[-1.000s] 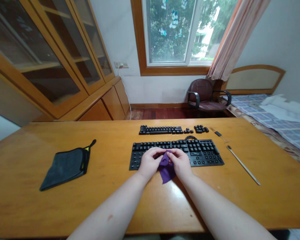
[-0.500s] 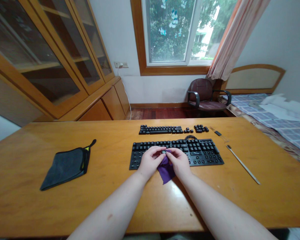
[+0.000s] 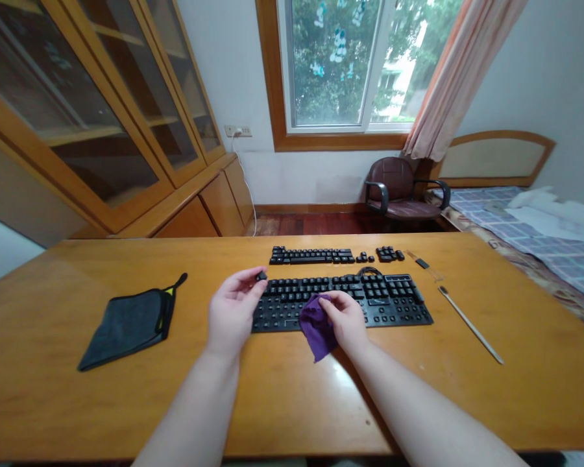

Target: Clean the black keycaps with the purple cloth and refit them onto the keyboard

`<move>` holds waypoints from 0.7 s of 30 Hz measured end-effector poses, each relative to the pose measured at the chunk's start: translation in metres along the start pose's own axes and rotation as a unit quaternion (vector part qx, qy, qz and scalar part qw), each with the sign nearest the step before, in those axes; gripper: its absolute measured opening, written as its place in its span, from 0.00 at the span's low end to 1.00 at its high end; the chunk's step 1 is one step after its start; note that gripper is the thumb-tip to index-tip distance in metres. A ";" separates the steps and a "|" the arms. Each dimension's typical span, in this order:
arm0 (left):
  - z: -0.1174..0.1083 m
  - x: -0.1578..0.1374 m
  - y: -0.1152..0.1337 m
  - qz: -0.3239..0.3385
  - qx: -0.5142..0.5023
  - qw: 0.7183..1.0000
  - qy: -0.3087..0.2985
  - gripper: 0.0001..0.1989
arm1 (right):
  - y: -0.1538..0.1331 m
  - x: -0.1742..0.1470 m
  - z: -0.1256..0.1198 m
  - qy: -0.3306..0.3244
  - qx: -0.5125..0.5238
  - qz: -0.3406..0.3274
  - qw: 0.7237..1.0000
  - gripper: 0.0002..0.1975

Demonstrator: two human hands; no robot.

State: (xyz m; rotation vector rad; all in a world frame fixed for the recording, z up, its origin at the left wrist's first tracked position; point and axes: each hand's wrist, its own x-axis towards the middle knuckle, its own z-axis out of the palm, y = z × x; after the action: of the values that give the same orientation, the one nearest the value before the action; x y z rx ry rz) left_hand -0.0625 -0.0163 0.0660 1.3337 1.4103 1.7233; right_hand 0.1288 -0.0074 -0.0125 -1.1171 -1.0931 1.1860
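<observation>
Your left hand (image 3: pixel 230 316) is pinching the keycap (image 3: pixel 261 275), presumably for control; your right hand (image 3: pixel 352 321) is clamping purple cloth (image 3: pixel 317 329) between fingers.

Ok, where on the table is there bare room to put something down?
Wide bare patches lie between the folded grey cloth and the left hand, and between the right forearm and the long brush. It's crowded around the keyboard: the purple cloth hides part of it, and loose keycaps lie close behind.
</observation>
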 end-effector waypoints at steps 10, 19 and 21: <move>-0.031 0.012 -0.049 0.137 0.333 0.909 -0.211 0.11 | -0.004 -0.001 0.000 -0.001 -0.019 0.008 1.000 0.10; -0.023 0.010 -0.068 0.141 0.392 0.875 -0.247 0.11 | -0.006 0.000 0.000 -0.001 -0.019 0.008 1.000 0.10; -0.023 0.011 -0.070 0.139 0.408 0.870 -0.240 0.11 | -0.006 -0.001 0.000 -0.006 -0.017 0.013 1.000 0.10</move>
State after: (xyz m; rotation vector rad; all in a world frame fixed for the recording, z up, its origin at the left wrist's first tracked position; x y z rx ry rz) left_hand -0.0999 0.0050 0.0051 2.3072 1.7527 0.7867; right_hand 0.1295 -0.0082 -0.0067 -1.1549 -1.1154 1.1999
